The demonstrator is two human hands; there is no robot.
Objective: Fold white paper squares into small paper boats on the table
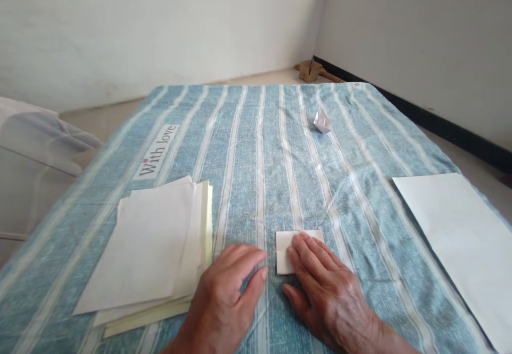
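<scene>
Small paper [284, 251], apparently folded: I see it lying on the counter [245, 194] | Right hand [330, 287]: fingers extended flat across its right part, gripping nothing | Left hand [226, 290]: fingers loosely curled, thumb apart, nothing visibly held, just beside it | My judgement: press evenly, keep edges aligned, steady the uncovered left side.

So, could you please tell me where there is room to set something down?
Open cloth lies between the paper boat and the "With love" lettering, and between the right hand and the large sheet. It is crowded at the near side, where the left hand sits between the paper stack and the small white paper.
</scene>
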